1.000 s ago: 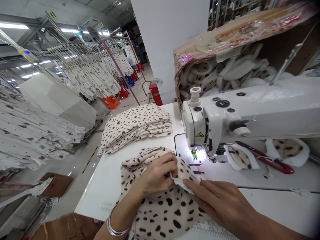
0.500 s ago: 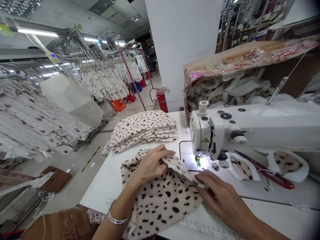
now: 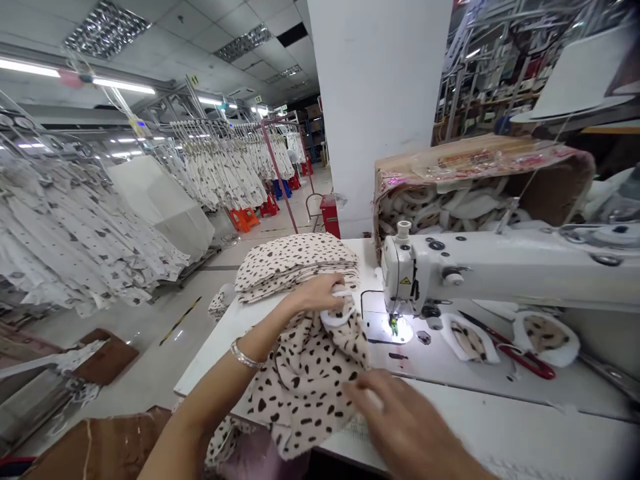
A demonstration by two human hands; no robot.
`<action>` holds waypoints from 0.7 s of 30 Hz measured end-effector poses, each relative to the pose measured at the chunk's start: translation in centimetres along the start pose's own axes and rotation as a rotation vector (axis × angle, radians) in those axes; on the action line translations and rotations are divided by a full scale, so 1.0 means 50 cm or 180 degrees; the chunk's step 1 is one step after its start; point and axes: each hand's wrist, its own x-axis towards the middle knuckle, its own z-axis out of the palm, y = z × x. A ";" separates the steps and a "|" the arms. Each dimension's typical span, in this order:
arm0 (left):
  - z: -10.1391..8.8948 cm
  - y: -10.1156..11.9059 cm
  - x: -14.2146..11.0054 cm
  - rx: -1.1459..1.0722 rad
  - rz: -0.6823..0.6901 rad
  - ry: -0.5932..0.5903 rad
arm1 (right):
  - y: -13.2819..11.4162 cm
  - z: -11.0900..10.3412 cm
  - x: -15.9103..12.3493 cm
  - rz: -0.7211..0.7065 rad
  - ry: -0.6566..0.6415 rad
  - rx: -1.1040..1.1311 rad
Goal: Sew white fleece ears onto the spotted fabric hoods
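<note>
My left hand (image 3: 320, 295) is closed on the top edge of a cream, black-spotted fabric piece (image 3: 305, 380), lifting it beside the stack of the same fabric (image 3: 295, 263). The piece hangs down over the table's front edge. My right hand (image 3: 400, 420) is low in front, blurred by motion, its fingers near the fabric's right edge; whether it grips anything is unclear. The white sewing machine (image 3: 500, 267) stands to the right, its lit needle area (image 3: 395, 327) just right of my left hand.
Red-handled scissors (image 3: 520, 357) and two small spotted pieces (image 3: 467, 337) lie under the machine arm. A cardboard box of trims (image 3: 475, 193) stands behind. Racks of hanging spotted garments (image 3: 220, 167) fill the left; a white pillar (image 3: 380, 100) rises behind the white table (image 3: 500, 413).
My left hand has lifted the fabric piece up and away toward the stack. My right hand has drawn back from the fabric toward me. The camera has tilted up.
</note>
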 end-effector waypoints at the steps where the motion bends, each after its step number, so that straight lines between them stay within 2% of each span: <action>1: 0.014 0.008 0.006 0.0088 0.0006 0.0128 | -0.024 0.018 0.000 -0.0239 0.0111 0.0022; 2: 0.029 0.018 0.006 0.0175 0.0032 0.0253 | -0.043 0.038 -0.002 -0.0387 0.0287 -0.0036; 5: 0.071 0.051 -0.029 0.0364 0.0244 0.0400 | -0.073 0.093 -0.016 -0.0182 0.0608 -0.0265; 9: 0.117 0.052 -0.087 0.0421 0.0952 0.0002 | -0.081 0.116 -0.039 0.0241 0.0749 -0.0125; 11: 0.132 0.037 -0.094 0.0414 0.1135 -0.0170 | -0.080 0.107 -0.048 0.0380 0.0826 0.0063; 15: 0.139 0.018 -0.075 0.0326 0.0764 -0.0475 | -0.059 0.059 -0.068 0.0568 0.0835 0.0314; 17: 0.134 0.025 -0.061 0.0315 0.0578 -0.0554 | -0.042 0.027 -0.080 0.0636 0.0637 0.0295; 21: 0.132 0.054 -0.032 0.0478 0.0312 -0.0436 | -0.012 -0.022 -0.103 0.0595 -0.0001 -0.0032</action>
